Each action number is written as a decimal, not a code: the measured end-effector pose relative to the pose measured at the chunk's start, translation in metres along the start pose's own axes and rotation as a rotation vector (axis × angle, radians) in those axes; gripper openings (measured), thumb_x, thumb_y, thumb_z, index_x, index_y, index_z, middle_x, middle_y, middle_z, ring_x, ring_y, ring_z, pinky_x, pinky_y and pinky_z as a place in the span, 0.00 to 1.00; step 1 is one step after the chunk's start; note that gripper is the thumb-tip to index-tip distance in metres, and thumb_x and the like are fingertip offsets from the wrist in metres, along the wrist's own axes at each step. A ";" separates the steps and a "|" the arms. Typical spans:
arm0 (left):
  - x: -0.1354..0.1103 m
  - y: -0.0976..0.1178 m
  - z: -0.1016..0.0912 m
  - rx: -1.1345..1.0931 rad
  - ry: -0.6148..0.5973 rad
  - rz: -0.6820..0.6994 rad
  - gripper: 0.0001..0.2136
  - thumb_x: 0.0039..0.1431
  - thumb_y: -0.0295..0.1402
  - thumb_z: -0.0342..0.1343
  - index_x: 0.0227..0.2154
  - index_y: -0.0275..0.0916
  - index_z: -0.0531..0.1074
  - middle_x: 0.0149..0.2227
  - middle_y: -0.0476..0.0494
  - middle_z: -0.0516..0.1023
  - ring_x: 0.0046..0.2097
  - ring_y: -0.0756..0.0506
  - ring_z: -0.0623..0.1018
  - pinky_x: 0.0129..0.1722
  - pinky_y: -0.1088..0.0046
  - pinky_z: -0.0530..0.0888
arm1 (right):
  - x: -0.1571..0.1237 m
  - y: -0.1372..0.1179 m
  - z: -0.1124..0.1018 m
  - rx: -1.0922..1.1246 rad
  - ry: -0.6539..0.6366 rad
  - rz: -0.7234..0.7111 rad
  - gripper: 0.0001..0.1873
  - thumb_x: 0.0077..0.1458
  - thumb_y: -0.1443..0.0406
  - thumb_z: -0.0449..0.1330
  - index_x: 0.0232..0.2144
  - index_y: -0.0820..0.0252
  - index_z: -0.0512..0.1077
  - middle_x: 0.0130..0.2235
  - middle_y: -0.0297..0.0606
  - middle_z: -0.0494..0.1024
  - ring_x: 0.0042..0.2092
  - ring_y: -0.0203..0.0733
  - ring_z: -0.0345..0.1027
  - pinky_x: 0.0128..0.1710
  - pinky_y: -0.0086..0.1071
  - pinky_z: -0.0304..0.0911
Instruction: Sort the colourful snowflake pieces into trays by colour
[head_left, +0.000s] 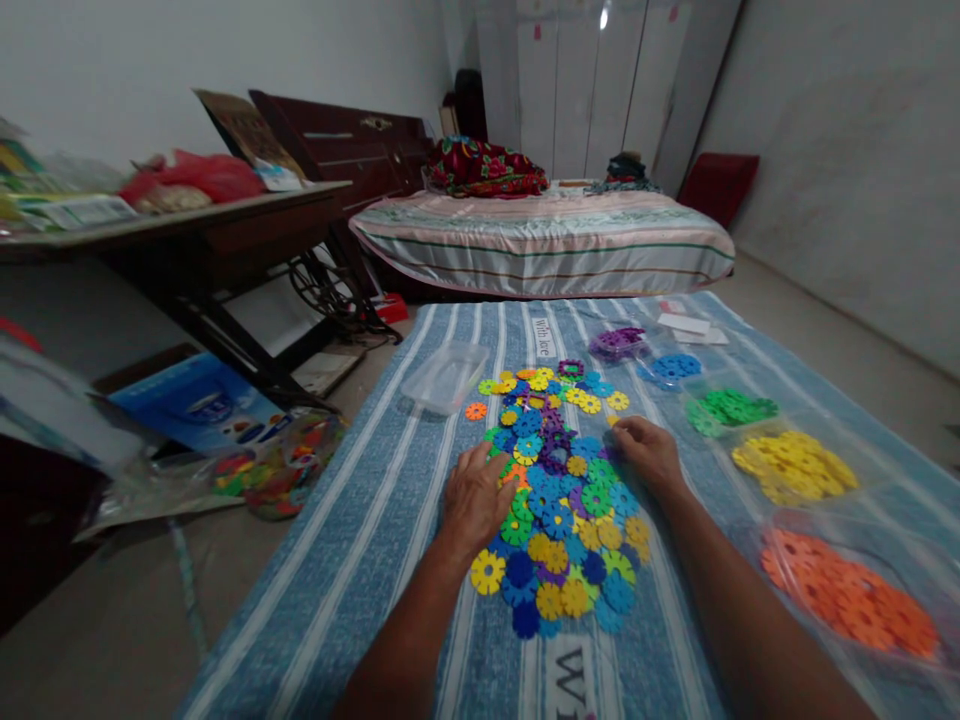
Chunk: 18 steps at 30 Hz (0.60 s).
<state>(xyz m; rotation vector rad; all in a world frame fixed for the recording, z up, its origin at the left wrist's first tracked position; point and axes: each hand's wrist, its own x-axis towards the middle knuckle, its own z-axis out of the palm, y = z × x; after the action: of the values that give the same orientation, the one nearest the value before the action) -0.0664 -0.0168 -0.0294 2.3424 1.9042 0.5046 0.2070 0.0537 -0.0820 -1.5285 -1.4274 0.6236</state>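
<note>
A loose pile of notched plastic discs [556, 517] in blue, green, yellow, purple and orange lies spread on the striped cloth. My left hand [478, 497] rests palm down over the pile's left edge, fingers stretched out and touching discs. At the right edge, my right hand [651, 455] has thumb and fingers pinched together. Between those fingertips shows a small part of a yellow notched disc [612, 421]; the fingers hide the rest.
Clear containers with sorted discs stand to the right: orange [851, 595], yellow [795, 466], green [729, 411], blue [675, 369] and purple [619, 341]. A clear plastic box [445, 378] sits at the left. Beyond are a bed [547, 245] and a sewing-machine table [247, 215].
</note>
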 end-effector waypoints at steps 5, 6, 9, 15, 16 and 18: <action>-0.001 0.000 -0.002 -0.008 -0.075 0.029 0.14 0.58 0.32 0.57 0.48 0.43 0.75 0.60 0.33 0.66 0.61 0.31 0.65 0.55 0.48 0.67 | 0.000 0.002 0.001 0.036 -0.003 0.015 0.16 0.47 0.53 0.55 0.26 0.58 0.75 0.22 0.35 0.73 0.25 0.41 0.66 0.27 0.33 0.61; -0.001 0.000 -0.002 -0.006 -0.084 0.031 0.15 0.58 0.33 0.57 0.48 0.43 0.75 0.60 0.32 0.65 0.61 0.31 0.64 0.55 0.47 0.67 | 0.001 0.002 0.000 0.027 -0.003 0.012 0.16 0.47 0.53 0.56 0.27 0.58 0.75 0.22 0.35 0.73 0.25 0.41 0.66 0.27 0.33 0.61; -0.001 0.000 -0.001 -0.013 -0.082 0.022 0.17 0.57 0.33 0.59 0.50 0.42 0.74 0.61 0.32 0.65 0.62 0.31 0.64 0.56 0.47 0.66 | 0.001 0.003 0.000 0.002 -0.010 -0.007 0.16 0.47 0.54 0.56 0.27 0.58 0.75 0.22 0.35 0.74 0.25 0.41 0.67 0.27 0.33 0.61; 0.001 0.002 -0.004 -0.021 -0.101 -0.011 0.16 0.55 0.32 0.60 0.48 0.40 0.73 0.60 0.32 0.67 0.61 0.32 0.65 0.56 0.50 0.66 | 0.001 0.003 0.000 -0.008 0.006 -0.007 0.16 0.48 0.54 0.55 0.27 0.58 0.75 0.22 0.35 0.74 0.25 0.41 0.67 0.27 0.33 0.62; 0.002 0.002 -0.004 -0.023 -0.105 -0.018 0.15 0.55 0.32 0.61 0.46 0.40 0.73 0.60 0.32 0.67 0.61 0.33 0.66 0.56 0.50 0.67 | 0.001 0.003 0.000 -0.013 0.004 -0.012 0.16 0.48 0.54 0.55 0.27 0.58 0.75 0.22 0.35 0.74 0.26 0.41 0.67 0.28 0.33 0.62; 0.003 0.003 -0.004 -0.035 -0.105 -0.028 0.13 0.53 0.32 0.62 0.43 0.39 0.73 0.58 0.32 0.68 0.61 0.33 0.66 0.55 0.51 0.67 | 0.001 0.003 0.000 -0.024 0.002 -0.014 0.15 0.48 0.54 0.55 0.26 0.58 0.75 0.22 0.35 0.74 0.26 0.41 0.68 0.29 0.34 0.62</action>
<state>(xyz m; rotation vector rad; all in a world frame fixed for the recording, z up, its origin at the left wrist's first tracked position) -0.0649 -0.0155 -0.0240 2.2698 1.8639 0.4006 0.2087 0.0551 -0.0840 -1.5365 -1.4476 0.5982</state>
